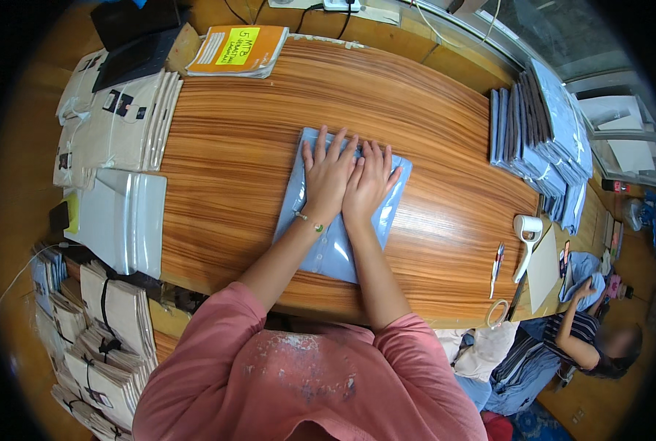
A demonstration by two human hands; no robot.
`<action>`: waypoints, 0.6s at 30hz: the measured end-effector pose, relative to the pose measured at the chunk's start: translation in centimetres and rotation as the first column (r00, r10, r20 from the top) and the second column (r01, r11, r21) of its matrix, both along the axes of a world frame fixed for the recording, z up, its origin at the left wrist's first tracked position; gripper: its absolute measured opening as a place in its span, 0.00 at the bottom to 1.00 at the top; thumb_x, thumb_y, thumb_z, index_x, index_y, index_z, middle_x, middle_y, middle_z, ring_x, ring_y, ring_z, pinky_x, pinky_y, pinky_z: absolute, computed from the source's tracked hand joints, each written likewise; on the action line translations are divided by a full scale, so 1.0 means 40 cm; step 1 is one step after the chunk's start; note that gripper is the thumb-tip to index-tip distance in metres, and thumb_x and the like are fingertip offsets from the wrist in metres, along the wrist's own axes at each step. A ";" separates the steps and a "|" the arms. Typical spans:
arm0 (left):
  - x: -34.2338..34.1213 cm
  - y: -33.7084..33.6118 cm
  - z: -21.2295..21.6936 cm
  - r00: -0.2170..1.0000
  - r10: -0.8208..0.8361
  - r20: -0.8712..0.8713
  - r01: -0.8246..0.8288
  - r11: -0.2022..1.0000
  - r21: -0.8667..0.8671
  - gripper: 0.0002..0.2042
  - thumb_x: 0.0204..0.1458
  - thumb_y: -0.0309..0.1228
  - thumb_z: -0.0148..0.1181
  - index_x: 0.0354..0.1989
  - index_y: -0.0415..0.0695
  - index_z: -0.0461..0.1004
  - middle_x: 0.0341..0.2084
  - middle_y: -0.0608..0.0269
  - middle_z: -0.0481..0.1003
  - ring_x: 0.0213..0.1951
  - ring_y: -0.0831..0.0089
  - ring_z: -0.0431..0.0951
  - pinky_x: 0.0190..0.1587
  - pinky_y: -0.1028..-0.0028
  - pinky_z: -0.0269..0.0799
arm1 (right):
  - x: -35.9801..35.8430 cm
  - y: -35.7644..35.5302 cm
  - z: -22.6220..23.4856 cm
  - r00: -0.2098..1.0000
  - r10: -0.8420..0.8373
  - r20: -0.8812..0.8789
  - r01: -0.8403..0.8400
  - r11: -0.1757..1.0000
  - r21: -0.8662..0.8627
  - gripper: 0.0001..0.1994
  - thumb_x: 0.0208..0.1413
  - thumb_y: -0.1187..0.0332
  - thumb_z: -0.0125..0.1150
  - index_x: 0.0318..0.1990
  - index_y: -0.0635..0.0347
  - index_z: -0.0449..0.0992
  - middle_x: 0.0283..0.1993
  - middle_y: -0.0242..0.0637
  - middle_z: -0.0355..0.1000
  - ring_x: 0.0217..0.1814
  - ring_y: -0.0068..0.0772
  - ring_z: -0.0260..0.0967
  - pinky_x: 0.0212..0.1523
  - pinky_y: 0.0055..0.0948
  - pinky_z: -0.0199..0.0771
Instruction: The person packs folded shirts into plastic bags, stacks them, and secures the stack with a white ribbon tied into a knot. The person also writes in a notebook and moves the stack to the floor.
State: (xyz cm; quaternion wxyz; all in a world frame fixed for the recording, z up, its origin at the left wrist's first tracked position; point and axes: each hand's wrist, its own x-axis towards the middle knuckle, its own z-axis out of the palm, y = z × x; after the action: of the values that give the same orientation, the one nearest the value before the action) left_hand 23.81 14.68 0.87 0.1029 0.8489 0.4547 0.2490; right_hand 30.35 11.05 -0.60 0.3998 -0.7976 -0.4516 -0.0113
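Observation:
A light blue folded shirt (326,253) in a clear plastic bag lies on the wooden table in front of me. My left hand (329,173) rests flat on its upper part, fingers stretched toward the far edge. Beside it, my right hand (367,184) also presses flat on the bag, its fingers slightly spread. The two hands touch along their inner sides near the thumbs. Neither one grips anything. A beaded bracelet (310,221) circles my left wrist. Shirt buttons show through the plastic between my forearms.
Clear plastic bags (126,220) and packed beige garments (126,121) stand at the left. Bagged blue shirts (537,132) are stacked far right, near a white tape dispenser (526,239) and pens (496,268). An orange notebook (236,51) lies far left. A co-worker (581,342) handles blue cloth at the right.

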 end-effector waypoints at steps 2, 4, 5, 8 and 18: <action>0.001 -0.003 0.001 1.000 0.002 0.012 -0.002 1.000 0.004 0.19 0.54 0.36 0.48 0.54 0.48 0.68 0.57 0.59 0.63 0.63 0.54 0.52 0.61 0.47 0.41 | -0.002 -0.004 -0.003 1.000 0.001 0.002 -0.001 1.000 -0.012 0.15 0.59 0.67 0.43 0.49 0.61 0.71 0.56 0.41 0.66 0.67 0.44 0.49 0.66 0.50 0.28; -0.006 -0.008 0.002 1.000 0.005 0.016 -0.006 1.000 0.014 0.19 0.54 0.37 0.48 0.54 0.48 0.68 0.56 0.59 0.63 0.63 0.54 0.52 0.61 0.47 0.41 | -0.006 -0.009 -0.003 1.000 0.013 0.002 -0.013 0.999 -0.031 0.16 0.59 0.67 0.43 0.50 0.63 0.71 0.57 0.42 0.65 0.68 0.45 0.48 0.66 0.52 0.29; -0.008 -0.009 0.000 1.000 0.006 0.015 -0.006 1.000 0.025 0.19 0.54 0.37 0.48 0.54 0.48 0.68 0.56 0.59 0.63 0.63 0.54 0.52 0.61 0.48 0.41 | -0.006 -0.008 -0.003 1.000 0.009 0.007 -0.009 0.999 -0.031 0.16 0.59 0.67 0.43 0.50 0.62 0.71 0.57 0.41 0.65 0.68 0.45 0.48 0.66 0.52 0.29; -0.007 -0.008 -0.009 1.000 0.008 -0.001 -0.008 1.000 0.013 0.19 0.55 0.37 0.48 0.55 0.49 0.68 0.57 0.61 0.63 0.63 0.54 0.51 0.61 0.47 0.40 | -0.006 -0.006 -0.009 1.000 -0.004 0.023 0.005 0.999 -0.041 0.16 0.59 0.66 0.43 0.50 0.61 0.71 0.57 0.40 0.66 0.67 0.44 0.49 0.66 0.51 0.30; -0.011 0.064 -0.027 0.956 -0.006 0.292 0.059 0.983 -0.171 0.20 0.54 0.35 0.47 0.56 0.49 0.66 0.59 0.54 0.60 0.64 0.49 0.49 0.62 0.46 0.40 | 0.054 0.029 0.029 0.992 -0.006 -0.129 -0.005 0.997 -0.082 0.18 0.58 0.63 0.45 0.54 0.59 0.69 0.62 0.47 0.58 0.69 0.49 0.44 0.66 0.55 0.31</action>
State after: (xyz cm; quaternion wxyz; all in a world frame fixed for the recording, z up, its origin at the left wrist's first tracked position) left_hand 23.36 17.24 -0.23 0.2482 0.7979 0.4409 0.3277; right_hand 32.50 12.21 0.56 0.3952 -0.8124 -0.4247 0.0586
